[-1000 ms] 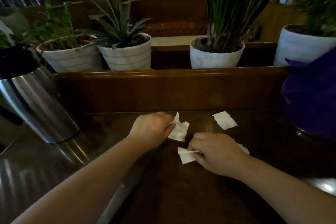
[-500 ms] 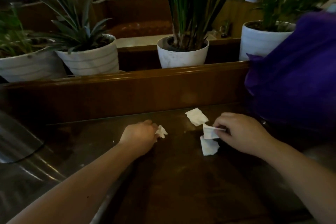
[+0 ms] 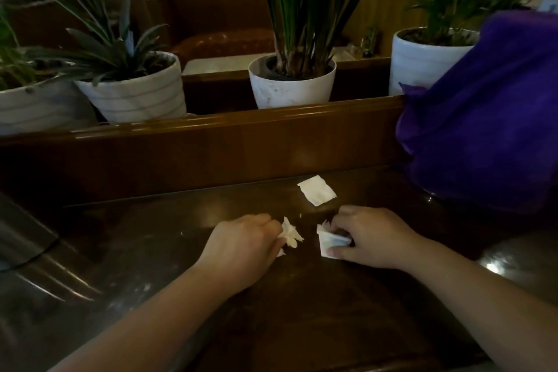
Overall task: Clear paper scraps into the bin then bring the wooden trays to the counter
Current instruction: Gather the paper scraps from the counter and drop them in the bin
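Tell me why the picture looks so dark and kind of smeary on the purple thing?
In the head view the room is dim, so the dark table swallows detail; only the paper scrap stands out white. The purple cloth looks soft and smeared, likely from head motion. A small glare spot shines at the table's right edge, and the wide lens bends the wooden ledge.

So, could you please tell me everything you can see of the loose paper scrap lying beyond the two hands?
The loose paper scrap is a small white piece, roughly four-sided with uneven, torn-looking edges. It looks thin and soft, like tissue or napkin. It lies flat on the dark glossy table, close to the wooden back rail, left of the purple cloth. No hand touches it: it sits apart from the right hand and from the scraps already held.
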Tool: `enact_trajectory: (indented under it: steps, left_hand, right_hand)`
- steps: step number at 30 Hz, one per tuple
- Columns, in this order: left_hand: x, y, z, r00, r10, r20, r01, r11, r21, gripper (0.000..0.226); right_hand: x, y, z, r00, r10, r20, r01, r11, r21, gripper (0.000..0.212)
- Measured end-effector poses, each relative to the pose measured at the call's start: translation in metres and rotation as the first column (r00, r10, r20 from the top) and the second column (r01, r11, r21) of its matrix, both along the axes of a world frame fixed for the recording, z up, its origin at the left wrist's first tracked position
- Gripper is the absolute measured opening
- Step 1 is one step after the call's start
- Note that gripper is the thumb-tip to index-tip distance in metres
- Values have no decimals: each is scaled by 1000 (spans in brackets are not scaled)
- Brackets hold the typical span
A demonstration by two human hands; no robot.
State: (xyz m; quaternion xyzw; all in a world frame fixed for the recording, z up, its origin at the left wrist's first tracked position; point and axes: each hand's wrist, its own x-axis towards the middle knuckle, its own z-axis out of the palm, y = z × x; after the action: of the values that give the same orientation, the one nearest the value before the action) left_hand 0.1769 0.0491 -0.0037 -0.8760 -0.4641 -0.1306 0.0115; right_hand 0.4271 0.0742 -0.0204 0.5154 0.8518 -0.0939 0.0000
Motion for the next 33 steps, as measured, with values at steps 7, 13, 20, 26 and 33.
enact_trajectory:
  steps: [7, 13, 20, 26, 33]
  left_hand:
    - [-5, -2, -2, 999, 47, -11, -47, 999, 0, 25]
    - [-13, -2, 2, 995, 104, 2, -104, 995, -5, 25]
    - [-25, -8, 6, 991, 135, 3, -135, 991, 9, 23]
    - [-37, -10, 6, 986, 168, 1, -168, 985, 30, 21]
    - [-47, -11, 16, 995, 104, 4, -104, 991, 87, 19]
  right_hand:
    - [-9, 10, -1, 998, 50, -33, -47, 994, 97, 20]
    - [-15, 58, 14, 988, -23, -150, 54, 978, 203, 10]
    - [-15, 94, -5, 993, -100, -60, 109, 979, 174, 18]
    - [-15, 89, -9, 989, -139, -58, 146, 980, 138, 28]
    - [-19, 61, 2, 991, -128, -24, 131, 965, 228, 19]
